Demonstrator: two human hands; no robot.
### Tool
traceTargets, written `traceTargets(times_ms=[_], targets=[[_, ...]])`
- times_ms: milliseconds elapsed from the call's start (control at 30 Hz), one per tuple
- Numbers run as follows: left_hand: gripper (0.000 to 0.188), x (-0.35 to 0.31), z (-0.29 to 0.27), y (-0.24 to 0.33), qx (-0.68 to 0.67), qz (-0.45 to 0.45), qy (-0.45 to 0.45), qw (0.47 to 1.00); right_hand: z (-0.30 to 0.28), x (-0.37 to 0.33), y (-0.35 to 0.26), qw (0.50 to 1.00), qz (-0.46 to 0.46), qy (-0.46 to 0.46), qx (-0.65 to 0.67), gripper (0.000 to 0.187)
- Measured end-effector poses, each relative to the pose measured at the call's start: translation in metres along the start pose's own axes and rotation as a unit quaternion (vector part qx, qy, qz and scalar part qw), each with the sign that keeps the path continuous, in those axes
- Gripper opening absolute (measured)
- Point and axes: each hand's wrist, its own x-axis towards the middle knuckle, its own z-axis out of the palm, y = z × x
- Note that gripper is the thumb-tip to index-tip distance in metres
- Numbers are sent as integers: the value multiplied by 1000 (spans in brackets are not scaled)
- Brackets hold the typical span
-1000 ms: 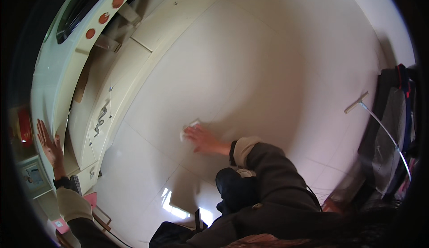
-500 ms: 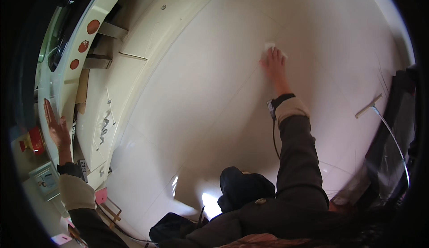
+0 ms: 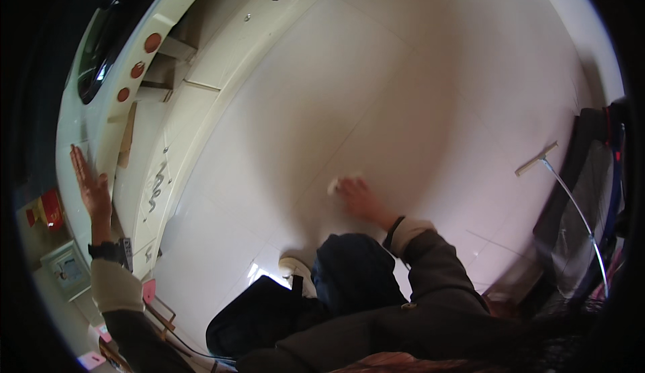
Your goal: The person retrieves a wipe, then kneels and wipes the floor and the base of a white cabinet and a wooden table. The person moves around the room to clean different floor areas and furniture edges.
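Observation:
My left hand [image 3: 95,192] rests flat, fingers stretched, on the pale top of the long cabinet [image 3: 111,128] at the left. It holds nothing. Low over the tiled floor [image 3: 295,111], my right hand [image 3: 363,200] is bent around a small white wad of tissue or cloth [image 3: 334,186] and presses it down on the tiles. Motion smears the fingers, and most of the wad is hidden beneath them. My dark-trousered knee [image 3: 353,269] is close to that hand.
A squeegee with a thin pole [image 3: 537,159] leans by a dark bag-like object [image 3: 581,198] at the right. On the left stand a framed picture [image 3: 67,270] and a red item [image 3: 50,208]. A pale shoe [image 3: 297,269] shows between my knees.
My right hand has drawn the white wad back across the floor, toward my knees and somewhat left. My left hand stays flat on the cabinet top; the view has shifted slightly.

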Motion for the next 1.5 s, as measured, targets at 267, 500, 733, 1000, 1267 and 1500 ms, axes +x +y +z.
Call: traceTargets(times_ms=[267,500,733,1000,1267,1500], targets=[[75,2,-2,-3,-29,-4,-22,999,-117,163,200,894,228,366,-119,62],[76,2,-1,8,6,9,29,1000,-63,116,40,981,113,136,-73,77],[97,0,-9,22,-25,-29,57,998,-76,94,10,998,60,-4,33,42],[105,4,-18,28,-27,-73,34,996,-311,37,48,949,293,96,-72,48],[105,4,-17,29,7,-57,48,997,-387,14,84,933,308,53,-176,50],[101,10,-15,31,-19,-27,78,996,-242,38,158,987,124,55,-89,60]])
